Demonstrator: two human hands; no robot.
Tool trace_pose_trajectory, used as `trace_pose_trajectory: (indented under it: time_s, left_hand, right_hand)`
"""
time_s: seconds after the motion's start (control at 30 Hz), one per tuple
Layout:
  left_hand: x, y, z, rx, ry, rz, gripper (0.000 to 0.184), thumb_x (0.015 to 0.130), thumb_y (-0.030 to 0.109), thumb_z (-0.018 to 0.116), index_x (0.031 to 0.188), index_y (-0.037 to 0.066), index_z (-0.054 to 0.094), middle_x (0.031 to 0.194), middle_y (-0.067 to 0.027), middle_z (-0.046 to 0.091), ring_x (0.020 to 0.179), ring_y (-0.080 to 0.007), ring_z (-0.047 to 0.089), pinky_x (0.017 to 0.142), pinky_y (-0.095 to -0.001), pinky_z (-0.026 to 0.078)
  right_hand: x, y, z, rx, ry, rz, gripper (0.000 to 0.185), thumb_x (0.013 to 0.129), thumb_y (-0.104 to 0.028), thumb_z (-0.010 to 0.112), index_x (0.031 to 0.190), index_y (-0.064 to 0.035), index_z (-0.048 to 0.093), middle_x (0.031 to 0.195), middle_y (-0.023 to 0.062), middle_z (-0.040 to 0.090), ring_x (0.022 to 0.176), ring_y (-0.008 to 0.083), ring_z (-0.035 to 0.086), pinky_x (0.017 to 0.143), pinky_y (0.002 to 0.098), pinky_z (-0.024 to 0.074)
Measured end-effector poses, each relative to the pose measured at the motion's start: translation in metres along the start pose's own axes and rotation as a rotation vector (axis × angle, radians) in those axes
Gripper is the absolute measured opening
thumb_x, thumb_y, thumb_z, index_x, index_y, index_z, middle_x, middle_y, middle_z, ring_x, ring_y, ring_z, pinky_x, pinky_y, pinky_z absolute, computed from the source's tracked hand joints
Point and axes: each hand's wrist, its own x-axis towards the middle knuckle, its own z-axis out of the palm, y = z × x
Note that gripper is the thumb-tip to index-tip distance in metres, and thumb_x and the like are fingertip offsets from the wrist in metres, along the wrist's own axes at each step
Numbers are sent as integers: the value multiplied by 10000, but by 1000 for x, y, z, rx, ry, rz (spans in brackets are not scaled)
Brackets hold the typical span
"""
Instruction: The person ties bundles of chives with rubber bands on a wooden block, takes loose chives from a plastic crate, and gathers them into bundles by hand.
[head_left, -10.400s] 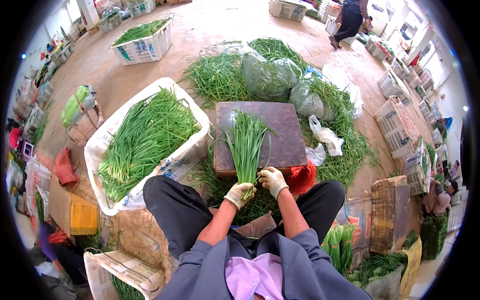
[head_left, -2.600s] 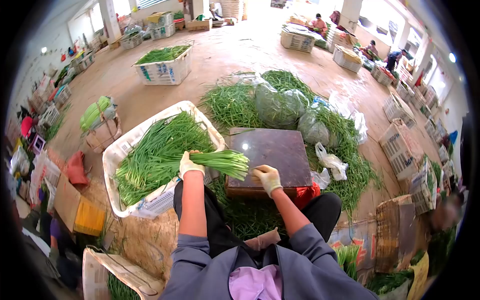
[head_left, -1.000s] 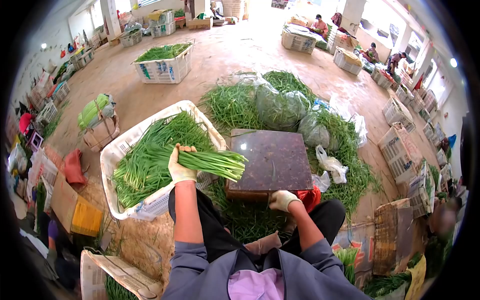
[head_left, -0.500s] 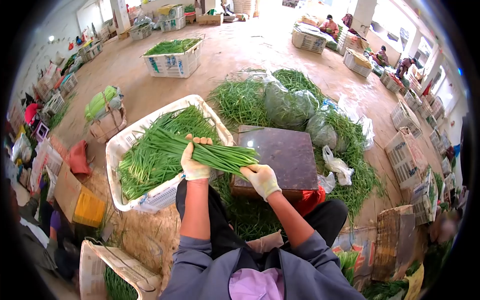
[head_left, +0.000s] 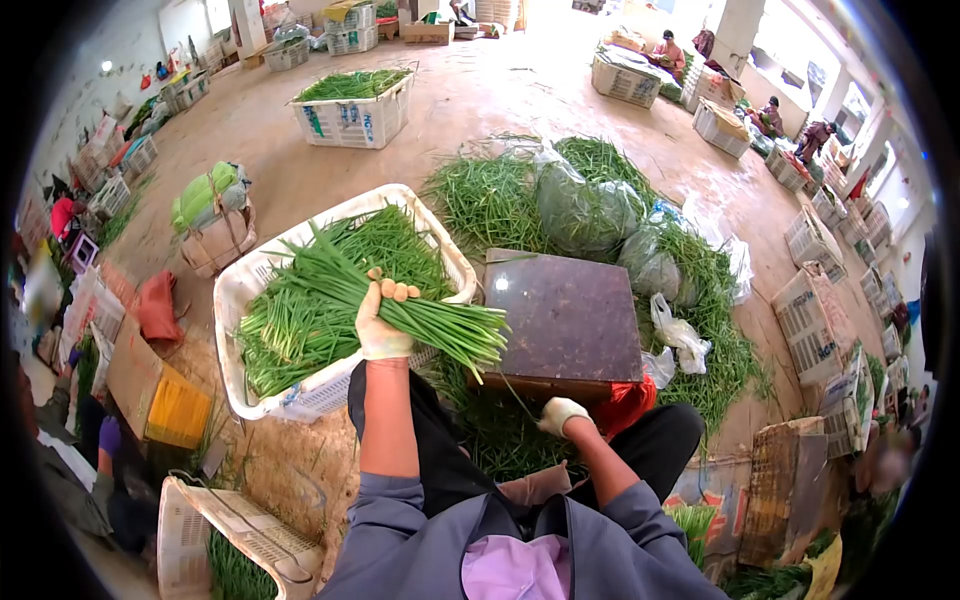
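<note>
My left hand (head_left: 381,328), in a pale glove with bare fingertips, is closed around a bunch of long green chives (head_left: 450,325). The bunch slants over the right side of a white plastic crate (head_left: 237,375) heaped with more chives (head_left: 285,325). Lower down and to the right, my gloved right hand (head_left: 562,415) is closed in a pinch near my knee. A thin green blade (head_left: 522,402) runs up and left from its fingers. Just above that hand stands a low box with a dark, flat top (head_left: 565,315).
Beyond the dark-topped box lie loose greens (head_left: 485,205) and stuffed plastic bags (head_left: 585,215). A second full crate (head_left: 355,125) stands farther off. A tipped crate (head_left: 240,525) lies lower left, near a person's purple-gloved hand (head_left: 110,436). Several people sit along the right wall.
My right hand has left the bunch's right end and dropped down toward my knee, drawing a thin blade. My left hand keeps the bunch, now fanned more at both ends.
</note>
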Motion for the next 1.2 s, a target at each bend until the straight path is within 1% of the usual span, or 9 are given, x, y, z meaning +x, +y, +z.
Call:
trace_pose_trajectory:
  time_s: [0.07, 0.23, 0.4, 0.5, 0.63, 0.8, 0.93, 1.03, 1.2]
  left_hand:
    - [-4, 7, 5, 24, 18, 48, 256, 980, 225, 593, 1210, 114, 597, 787, 24, 511, 745, -164, 515, 837, -400, 464]
    - [-8, 15, 3, -23, -4, 37, 339, 971, 224, 600, 1292, 114, 593, 771, 37, 487, 742, -151, 503, 843, -396, 468]
    - [-9, 8, 1, -95, -34, -5, 334, 947, 204, 610, 1264, 99, 606, 839, 10, 623, 774, -178, 591, 847, -380, 482]
    - [-11, -9, 15, -48, -26, -13, 338, 928, 193, 632, 1250, 111, 573, 897, -7, 656, 819, -200, 612, 848, -396, 473]
    - [-12, -16, 12, -44, -48, -65, 404, 898, 192, 667, 1274, 93, 560, 876, -34, 649, 815, -213, 600, 865, -435, 480]
    - [-13, -24, 17, 148, 62, -120, 418, 887, 153, 642, 1270, 37, 520, 819, -63, 620, 776, -256, 615, 813, -463, 511]
    - [-16, -49, 23, 282, 191, -264, 376, 908, 92, 585, 1262, 34, 474, 751, -97, 612, 724, -253, 630, 755, -439, 536]
    - [-16, -73, -2, 473, 156, -253, 334, 903, 51, 617, 1235, 24, 581, 915, -65, 666, 771, -192, 648, 771, -353, 552]
    - [-16, -117, -21, 394, 180, -145, 270, 902, 64, 652, 1165, 10, 626, 889, -45, 662, 748, -137, 627, 668, -287, 515]
  right_hand:
    - [0, 21, -1, -145, -132, 131, 357, 756, -314, 725, 1015, -69, 746, 1059, 162, 719, 978, 342, 689, 878, 411, 546]
    - [-26, -23, -70, 692, 714, -289, 353, 849, -234, 732, 1113, -3, 683, 1004, 181, 725, 947, 266, 709, 854, 349, 542]
    - [-22, -79, -102, 1541, 834, -674, 411, 1034, -159, 515, 1392, 36, 470, 1345, 107, 554, 1242, 195, 527, 1088, 329, 387]
    - [1, -114, -99, 1837, 896, -644, 444, 1051, -256, 486, 1405, 11, 465, 1330, 134, 571, 1228, 201, 533, 1088, 335, 377]
    - [-20, -133, -100, 1112, 897, -386, 545, 986, -212, 607, 1435, 34, 421, 1408, 172, 507, 1315, 249, 475, 1120, 357, 350]
    - [-50, -107, -118, 610, 945, -548, 616, 818, -169, 759, 1351, -5, 499, 1297, 205, 563, 1201, 352, 565, 1020, 394, 456]
    - [-64, -136, -131, 482, 1012, -688, 429, 783, -127, 770, 1178, -31, 632, 1136, 176, 637, 1061, 347, 617, 906, 400, 501]
    - [-69, -165, -154, 401, 1007, -841, 281, 794, -25, 737, 1070, -35, 683, 981, 124, 667, 818, 281, 672, 722, 338, 547]
    - [-76, -212, -182, 170, 1003, -901, 275, 842, -224, 713, 1090, -107, 684, 843, 97, 689, 781, 287, 675, 663, 367, 531]
